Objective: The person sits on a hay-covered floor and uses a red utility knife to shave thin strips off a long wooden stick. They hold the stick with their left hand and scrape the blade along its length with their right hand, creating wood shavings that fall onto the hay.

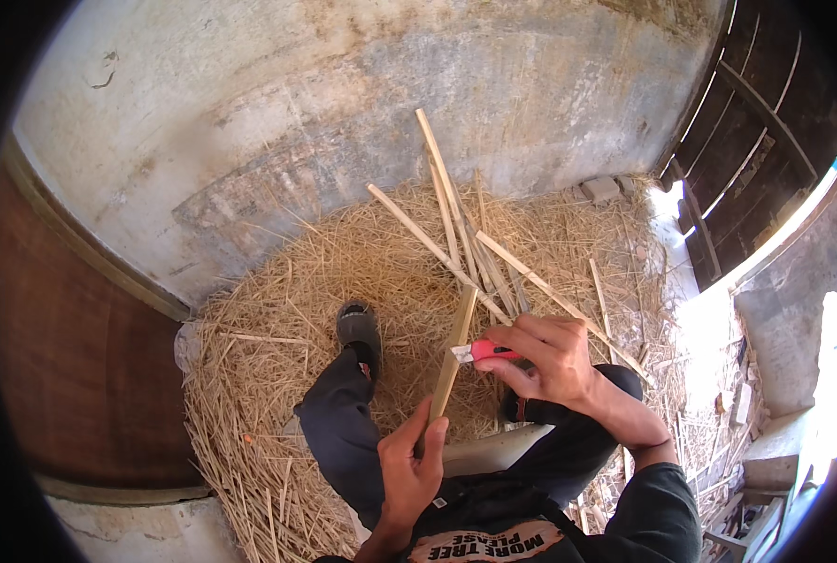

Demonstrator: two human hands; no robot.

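Observation:
My left hand (409, 466) is closed round the lower end of a flat bamboo strip (454, 361), which slants up and away from me between my knees. In my right hand (552, 361) is a utility knife (486, 351) with a red-pink handle. Its short blade lies against the strip's right side, around the middle of its length. The fingers of my right hand wrap the handle and hide most of it. Beyond the strip's far end, several long pale strips (444, 188) lie crossed in a loose heap, some leaning toward the wall.
Straw and thin shavings (296, 272) cover the floor round my feet. A stained plaster wall (343, 113) rises ahead. On the left stands a brown wooden panel (85, 347); at the right is a dark plank door (752, 122). Small blocks (601, 190) lie by the wall.

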